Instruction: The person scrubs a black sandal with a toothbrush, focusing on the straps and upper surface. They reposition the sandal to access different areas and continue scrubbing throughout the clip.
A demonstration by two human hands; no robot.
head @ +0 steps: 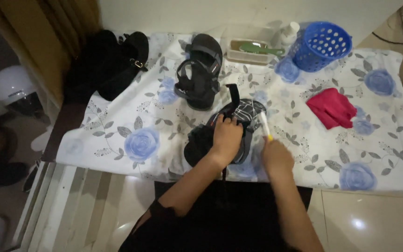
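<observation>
Fingers of the left hand (pixel 227 135) curl over the top of a dark strapped sandal (pixel 232 130), pressing it down on the near middle of the floral cloth (pixel 117 135), one strap standing up at its far end. Just to the right, the right hand (pixel 276 156) is closed around a small brush with a white and yellow handle (pixel 264 125), its tip touching the sandal's right edge. Farther back on the cloth lies the matching sandal (pixel 200 72), sole down and well apart from the held one. At the far edge sit a white tray holding a green brush (pixel 253 49), a small white bottle (pixel 289 32), and a blue perforated basket (pixel 320 45) tipped on its side. A folded red cloth (pixel 332 108) lies to the right, and a black bag (pixel 103 65) rests at the far left corner.
</observation>
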